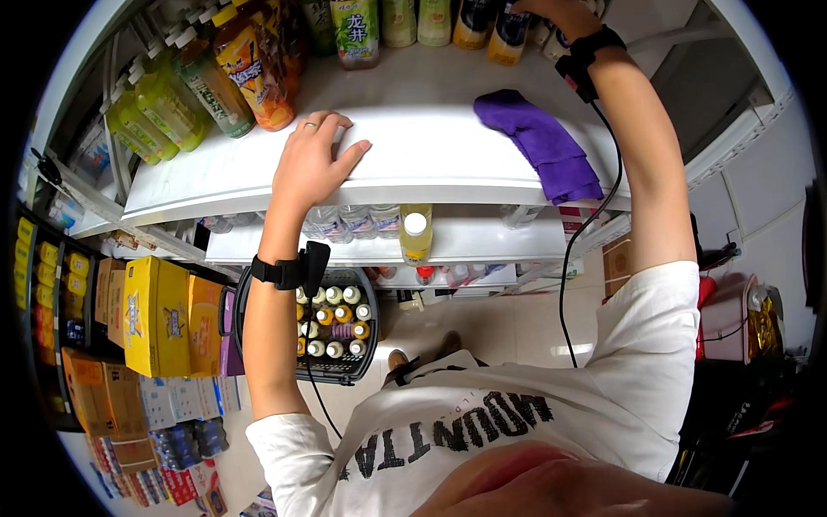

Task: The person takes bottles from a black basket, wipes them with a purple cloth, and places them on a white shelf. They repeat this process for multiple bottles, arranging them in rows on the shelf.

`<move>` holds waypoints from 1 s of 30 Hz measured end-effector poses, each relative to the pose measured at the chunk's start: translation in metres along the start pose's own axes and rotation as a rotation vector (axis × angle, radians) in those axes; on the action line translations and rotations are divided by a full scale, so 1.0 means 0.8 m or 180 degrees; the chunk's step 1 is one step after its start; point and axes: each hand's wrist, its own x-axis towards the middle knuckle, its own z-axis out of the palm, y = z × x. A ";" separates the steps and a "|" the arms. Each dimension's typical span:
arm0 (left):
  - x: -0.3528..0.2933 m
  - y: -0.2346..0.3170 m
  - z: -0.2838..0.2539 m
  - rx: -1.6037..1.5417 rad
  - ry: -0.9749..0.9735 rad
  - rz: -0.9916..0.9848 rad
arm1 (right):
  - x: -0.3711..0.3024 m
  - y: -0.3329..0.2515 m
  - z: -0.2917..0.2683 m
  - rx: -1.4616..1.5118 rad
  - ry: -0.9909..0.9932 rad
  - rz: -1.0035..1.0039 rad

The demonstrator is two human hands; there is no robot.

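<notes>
My left hand (314,159) lies on the white shelf (379,129) near its front edge, fingers apart and holding nothing. At the top right, my right hand (558,12) reaches to the back of the shelf. Its fingers are closed at the upper part of a dark-labelled bottle with an orange base (506,45); the frame's edge cuts off part of the grip. A similar bottle (472,24) stands just left of it. A purple folded cloth (543,142) lies on the shelf's right side, hanging slightly over the front edge.
Tea and juice bottles (245,73) crowd the shelf's left side. A lower shelf (482,244) holds clear bottles and a yellow one (415,234). On the floor stands a dark basket (345,372) of capped bottles. Cartons (155,319) are stacked at left. A black cable (568,250) hangs from my right wrist.
</notes>
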 end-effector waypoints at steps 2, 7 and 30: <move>0.000 0.003 -0.002 -0.0031 -0.0001 -0.0011 | 0.001 -0.010 -0.024 0.0061 -0.0448 0.0225; 0.003 0.004 -0.001 0.0018 0.0069 0.0133 | 0.011 0.017 0.014 0.0162 -0.0119 0.0008; 0.005 0.001 0.002 -0.0144 0.0000 0.0092 | -0.050 0.040 -0.045 0.0682 -0.1641 -0.0403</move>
